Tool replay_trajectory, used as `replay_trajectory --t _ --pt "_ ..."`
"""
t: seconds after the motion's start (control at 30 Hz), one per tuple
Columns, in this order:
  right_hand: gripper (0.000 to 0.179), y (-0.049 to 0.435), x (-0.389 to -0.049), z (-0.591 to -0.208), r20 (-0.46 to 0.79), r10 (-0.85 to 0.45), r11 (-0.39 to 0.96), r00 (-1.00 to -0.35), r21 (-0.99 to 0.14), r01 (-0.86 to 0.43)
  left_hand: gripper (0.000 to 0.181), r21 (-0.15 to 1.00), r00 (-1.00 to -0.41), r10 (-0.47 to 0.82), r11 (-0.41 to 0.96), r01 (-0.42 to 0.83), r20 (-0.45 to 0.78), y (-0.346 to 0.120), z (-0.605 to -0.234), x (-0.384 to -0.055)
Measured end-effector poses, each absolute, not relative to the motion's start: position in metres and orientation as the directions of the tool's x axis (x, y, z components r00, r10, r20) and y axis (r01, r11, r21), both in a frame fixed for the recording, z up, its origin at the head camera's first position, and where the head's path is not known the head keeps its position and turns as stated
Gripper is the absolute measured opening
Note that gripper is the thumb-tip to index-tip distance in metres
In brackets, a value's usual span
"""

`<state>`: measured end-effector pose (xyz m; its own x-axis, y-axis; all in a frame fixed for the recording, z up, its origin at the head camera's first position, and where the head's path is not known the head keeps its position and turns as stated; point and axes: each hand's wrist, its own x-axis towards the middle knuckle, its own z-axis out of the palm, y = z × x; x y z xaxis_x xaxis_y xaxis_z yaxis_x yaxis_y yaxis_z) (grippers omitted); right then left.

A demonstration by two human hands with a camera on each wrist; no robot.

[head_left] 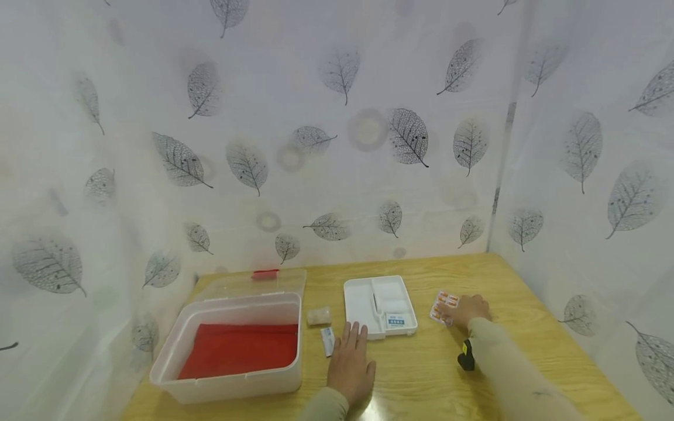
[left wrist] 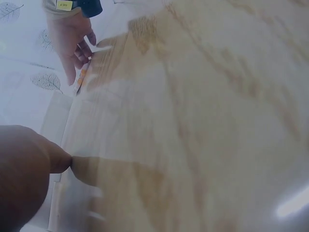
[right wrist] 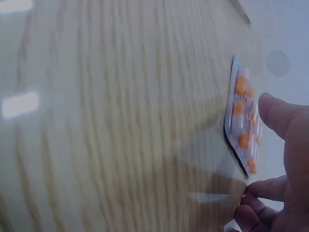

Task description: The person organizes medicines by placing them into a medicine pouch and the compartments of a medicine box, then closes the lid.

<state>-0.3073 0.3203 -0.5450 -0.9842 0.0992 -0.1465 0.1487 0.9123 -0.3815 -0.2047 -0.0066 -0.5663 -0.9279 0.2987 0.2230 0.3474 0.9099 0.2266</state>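
Observation:
A blister pack of orange and white capsules lies on the table to the right. My right hand is at its right side. In the right wrist view, the thumb stands apart from the blister pack, and a fingertip is by its near corner. My left hand rests palm down with straight fingers, fingertips at the near edge of a white divided case. A blue and white packet sits in the case's lower right compartment. In the left wrist view, the left thumb shows close.
Left of my left hand lie a small white and blue packet and a clear bag with pale contents. A translucent plastic box with red cloth inside stands further left, its lid folded back. Leaf-patterned curtains surround the table.

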Motion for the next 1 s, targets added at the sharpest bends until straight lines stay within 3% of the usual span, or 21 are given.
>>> replay_trajectory --t 0.43,0.7,1.0 --pt "0.065 0.295 -0.296 -0.533 -0.109 -0.038 0.834 -0.993 -0.551 0.029 0.069 0.204 -0.928 0.31 0.914 0.35 0.206 -0.009 -0.564 -0.206" --pt "0.048 0.286 -0.287 -0.53 -0.143 0.113 0.871 -0.983 -0.461 0.167 0.069 0.194 -0.928 0.314 0.915 0.352 0.202 -0.009 -0.561 -0.206" --pt "0.04 0.287 -0.284 -0.526 -0.14 0.118 0.816 -0.983 -0.551 0.176 0.068 0.209 -0.932 0.322 0.912 0.353 0.166 -0.009 -0.557 -0.206"
